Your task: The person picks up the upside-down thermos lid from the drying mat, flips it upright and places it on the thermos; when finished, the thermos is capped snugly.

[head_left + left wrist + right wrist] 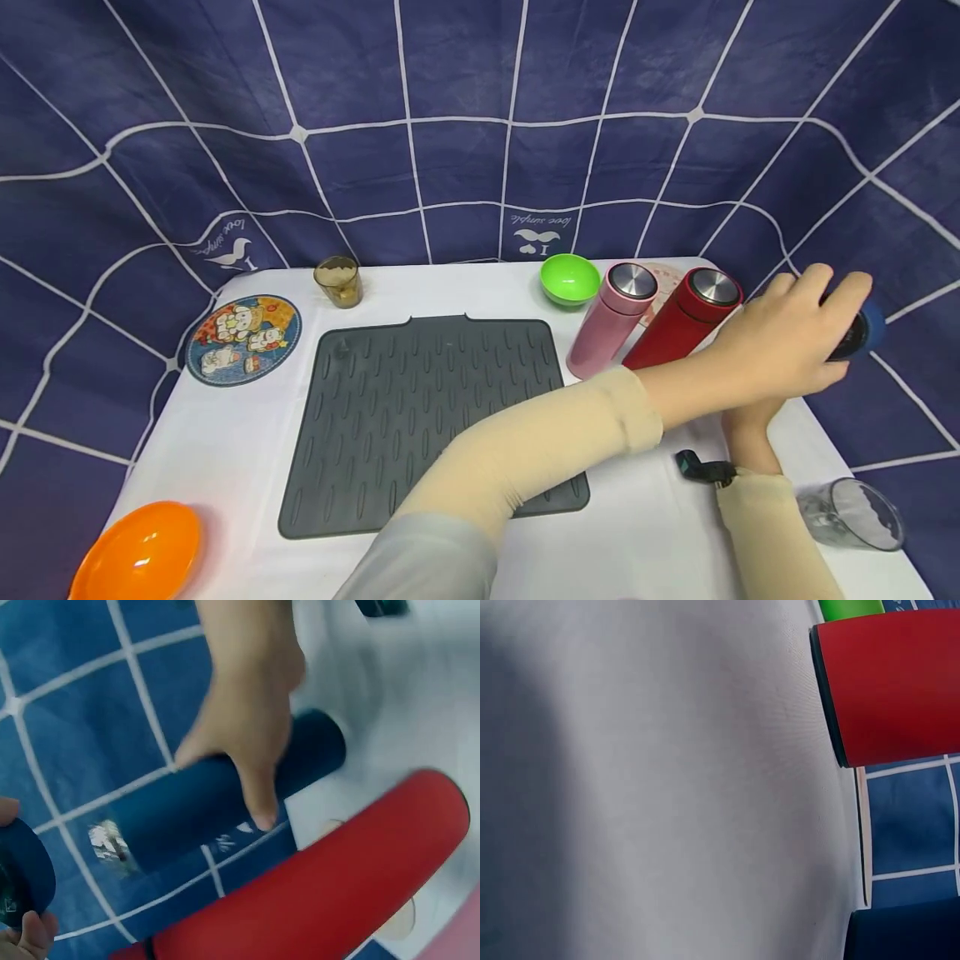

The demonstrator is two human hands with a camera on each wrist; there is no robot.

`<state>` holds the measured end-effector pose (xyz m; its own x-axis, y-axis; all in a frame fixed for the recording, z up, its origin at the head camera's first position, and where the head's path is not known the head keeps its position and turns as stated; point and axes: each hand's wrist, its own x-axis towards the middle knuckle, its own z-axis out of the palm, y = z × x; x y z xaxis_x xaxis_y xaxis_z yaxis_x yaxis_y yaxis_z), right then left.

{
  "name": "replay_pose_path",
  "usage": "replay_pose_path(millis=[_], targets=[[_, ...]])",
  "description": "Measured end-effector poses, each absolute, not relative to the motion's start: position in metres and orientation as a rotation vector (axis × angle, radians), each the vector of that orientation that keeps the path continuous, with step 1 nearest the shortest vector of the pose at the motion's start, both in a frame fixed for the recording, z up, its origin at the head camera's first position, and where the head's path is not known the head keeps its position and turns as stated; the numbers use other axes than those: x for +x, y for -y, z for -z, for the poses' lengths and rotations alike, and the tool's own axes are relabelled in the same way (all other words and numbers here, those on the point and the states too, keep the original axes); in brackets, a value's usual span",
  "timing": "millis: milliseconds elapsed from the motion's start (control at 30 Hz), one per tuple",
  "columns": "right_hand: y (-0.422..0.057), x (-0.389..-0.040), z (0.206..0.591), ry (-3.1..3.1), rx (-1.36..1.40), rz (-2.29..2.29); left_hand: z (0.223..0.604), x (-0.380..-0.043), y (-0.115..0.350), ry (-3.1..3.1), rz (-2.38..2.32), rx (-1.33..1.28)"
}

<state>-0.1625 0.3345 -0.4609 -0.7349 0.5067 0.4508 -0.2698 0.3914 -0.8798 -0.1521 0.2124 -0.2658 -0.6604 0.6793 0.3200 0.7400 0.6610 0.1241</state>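
My left hand (798,337) reaches across to the right side and holds a blue cap (862,329) between its fingers and thumb. In the left wrist view that cap (26,874) is apart from the dark blue thermos (187,814), whose shiny steel mouth shows. My right hand (251,727) grips the thermos around its body. In the head view most of the right hand (753,417) is behind the left. Beside them stand a red thermos (678,321) and a pink thermos (611,321), both with steel-topped lids.
A grey drying mat (427,400) covers the table's middle. Around it are a green bowl (570,279), an amber cup (339,282), a cartoon placemat (243,340), an orange bowl (138,554) and a clear glass (851,514). A pinkish round mat (663,275) shows behind the thermoses.
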Motion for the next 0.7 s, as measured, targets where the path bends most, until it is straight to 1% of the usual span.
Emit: replay_pose_path(millis=[67,200,300,433,567,700], targets=[[-0.335,-0.167,0.459,2.127,-0.412,-0.960,0.269,-0.158,-0.222,2.632,0.323,-1.103],[-0.335,-0.171,0.457,2.112,-0.559,-1.007,0.274,-0.166,-0.240,2.727,0.325,-1.023],[-0.334,-0.172,0.460,2.063,-0.572,-1.072,0.280,-0.168,-0.250,2.797,0.288,-0.972],[-0.335,-0.172,0.459,2.090,-0.476,-1.018,0.288,-0.169,-0.260,2.826,0.255,-0.904],[-0.337,-0.177,0.457,2.097,-0.378,-1.002,0.294,-0.172,-0.269,2.835,0.286,-0.850],[-0.338,-0.178,0.458,2.083,-0.374,-1.038,0.297,-0.177,-0.275,2.810,0.366,-0.817]])
